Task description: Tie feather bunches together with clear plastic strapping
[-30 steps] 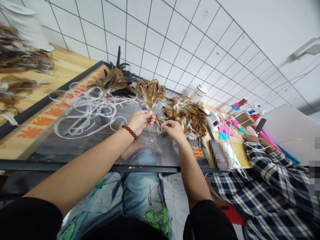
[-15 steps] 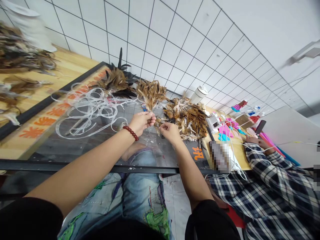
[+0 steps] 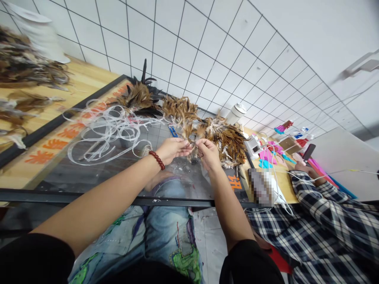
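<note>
L hand [image 3: 171, 151], R hand [image 3: 209, 155], both pinched tight, holding brown feathers [image 3: 187, 132] btwn them

Left forearm [image 3: 97, 205] reached long and slanting in from lower left, bare, pretty straight through wrist. Right forearm [image 3: 227, 205] came up steeper, leaned inward a bit. Left hand [image 3: 177, 150] had thumb up top, fingers loosely curled, tips pinched. Right hand [image 3: 209, 154] bent fingers toward it, thumb and index in tight little pinch. Fingertips [image 3: 199, 143] of both nearly met, right up close.
</note>
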`<state>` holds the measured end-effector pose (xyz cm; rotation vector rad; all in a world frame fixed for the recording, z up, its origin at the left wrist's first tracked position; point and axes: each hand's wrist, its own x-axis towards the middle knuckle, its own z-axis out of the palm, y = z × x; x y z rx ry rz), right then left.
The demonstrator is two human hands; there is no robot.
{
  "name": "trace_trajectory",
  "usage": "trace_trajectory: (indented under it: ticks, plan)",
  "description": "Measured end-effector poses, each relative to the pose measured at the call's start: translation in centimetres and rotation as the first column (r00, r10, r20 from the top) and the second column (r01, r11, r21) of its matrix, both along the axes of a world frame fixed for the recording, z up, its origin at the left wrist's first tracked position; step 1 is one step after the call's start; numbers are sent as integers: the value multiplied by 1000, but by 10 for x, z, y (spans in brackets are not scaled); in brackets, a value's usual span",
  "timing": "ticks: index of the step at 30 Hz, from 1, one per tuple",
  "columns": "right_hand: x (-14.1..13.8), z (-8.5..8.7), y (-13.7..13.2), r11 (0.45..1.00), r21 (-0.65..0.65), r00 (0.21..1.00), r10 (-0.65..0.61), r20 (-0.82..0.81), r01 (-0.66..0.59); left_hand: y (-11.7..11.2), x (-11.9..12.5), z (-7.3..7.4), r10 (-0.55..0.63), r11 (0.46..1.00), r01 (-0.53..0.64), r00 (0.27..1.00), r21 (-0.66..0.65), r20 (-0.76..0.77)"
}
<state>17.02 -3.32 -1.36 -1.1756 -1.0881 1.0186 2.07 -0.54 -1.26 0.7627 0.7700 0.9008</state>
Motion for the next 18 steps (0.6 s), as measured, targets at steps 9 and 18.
trace_trajectory:
  ticks: [9, 18]
  plan:
    - [-4, -7, 1, 997, 72, 980, 1, 200, -16, 3, -2, -7, -96, 995, 99, 987, -16, 127]
    - [0, 4, 3, 990, -137, 976, 1, -220, -32, 8, -4, -4, 130, 991, -132, 988, 12, 86]
